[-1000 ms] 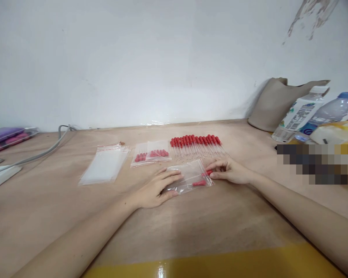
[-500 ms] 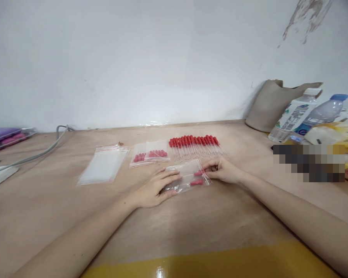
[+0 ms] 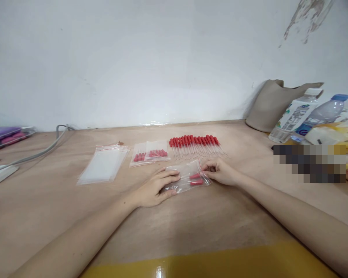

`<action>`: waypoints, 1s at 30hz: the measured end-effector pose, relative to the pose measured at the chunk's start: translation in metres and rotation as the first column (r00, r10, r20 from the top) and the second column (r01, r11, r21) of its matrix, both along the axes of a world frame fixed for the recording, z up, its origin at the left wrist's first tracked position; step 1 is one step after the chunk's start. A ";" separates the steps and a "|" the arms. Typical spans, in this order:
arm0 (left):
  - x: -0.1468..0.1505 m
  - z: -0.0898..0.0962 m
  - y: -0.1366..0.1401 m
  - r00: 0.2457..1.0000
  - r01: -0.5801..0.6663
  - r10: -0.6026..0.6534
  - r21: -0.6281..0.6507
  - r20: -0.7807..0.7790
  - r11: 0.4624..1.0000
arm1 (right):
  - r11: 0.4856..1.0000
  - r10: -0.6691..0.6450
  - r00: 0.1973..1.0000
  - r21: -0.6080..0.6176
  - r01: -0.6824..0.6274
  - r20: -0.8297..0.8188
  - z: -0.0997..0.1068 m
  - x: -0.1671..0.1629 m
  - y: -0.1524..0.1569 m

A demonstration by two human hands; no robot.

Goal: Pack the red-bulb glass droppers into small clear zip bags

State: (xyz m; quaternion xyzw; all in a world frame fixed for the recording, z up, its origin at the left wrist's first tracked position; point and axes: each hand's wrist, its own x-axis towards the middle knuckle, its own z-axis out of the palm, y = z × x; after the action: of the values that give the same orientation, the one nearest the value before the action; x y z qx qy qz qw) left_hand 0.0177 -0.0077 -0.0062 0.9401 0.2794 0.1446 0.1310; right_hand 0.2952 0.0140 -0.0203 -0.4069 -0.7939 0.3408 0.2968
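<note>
The clear, flat plastic zip bag with a red-lined mouth lies just below the centre of the frame, two slim droppers with red bulbs inside. The left hand rests spread over its left end. The right hand has thumb and fingers drawn together at the mouth; what they pinch, I cannot tell. Above, near the frame's centre, lies a row of red-bulbed clear droppers.

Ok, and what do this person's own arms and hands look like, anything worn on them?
Both the left hand and right hand are bare, without gloves. No sleeve, watch or bracelet shows on the left forearm or right forearm. Small spots mark the left forearm.
</note>
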 end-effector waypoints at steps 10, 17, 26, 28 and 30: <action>0.000 0.001 0.000 0.999 0.015 -0.016 -0.009 -0.035 1.000 | 0.904 -0.427 0.883 0.096 0.416 0.198 -0.003 0.026 0.011; -0.001 0.004 -0.001 0.996 0.035 -0.034 0.011 -0.079 0.999 | 0.636 -0.770 0.600 0.334 0.696 0.218 0.015 0.028 0.046; -0.001 0.004 -0.001 0.996 0.037 -0.036 0.013 -0.080 0.999 | 0.542 -0.824 0.447 0.255 0.801 0.350 0.018 0.012 0.085; -0.001 0.004 -0.001 0.996 0.036 -0.035 0.012 -0.079 0.999 | 0.535 -0.826 0.447 0.228 0.813 0.344 0.019 0.010 0.086; -0.001 0.003 -0.001 0.997 0.039 -0.038 0.010 -0.072 0.999 | 0.527 -0.829 0.446 0.206 0.824 0.337 0.022 0.009 0.084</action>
State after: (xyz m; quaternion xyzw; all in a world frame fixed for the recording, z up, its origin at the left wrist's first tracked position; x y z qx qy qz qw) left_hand 0.0168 -0.0085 -0.0028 0.9507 0.2648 0.1098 0.1186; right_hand 0.3038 0.0983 0.0017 -0.7989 -0.5390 0.0588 0.2605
